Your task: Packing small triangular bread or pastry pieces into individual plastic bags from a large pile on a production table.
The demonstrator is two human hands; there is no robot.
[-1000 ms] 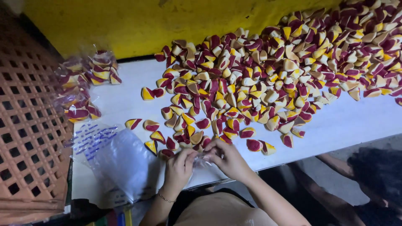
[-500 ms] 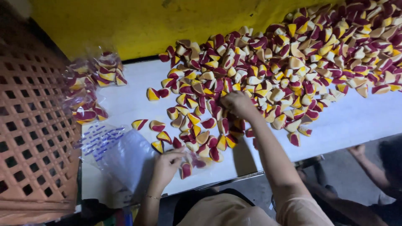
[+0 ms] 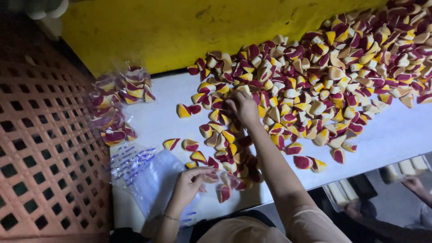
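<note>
A big heap of small wedge-shaped sweets [image 3: 324,76] in dark red, yellow and cream covers the white table [image 3: 396,135]. My right hand [image 3: 243,107] reaches out into the near edge of the heap, fingers curled down over the pieces. My left hand [image 3: 191,182] rests at the table's front edge, pinching the mouth of a clear plastic bag [image 3: 150,177] with blue print. Loose sweets [image 3: 227,155] lie between the two hands.
Filled clear bags of sweets [image 3: 114,105] lie at the left of the table. An orange perforated crate [image 3: 40,148] stands at far left. A yellow wall [image 3: 180,27] backs the table. Another person's hand [image 3: 416,186] shows at lower right near a dark tray.
My right hand went from the front edge beside the bag out to the heap and now presses down on pieces. My left hand stayed at the bag's mouth.
</note>
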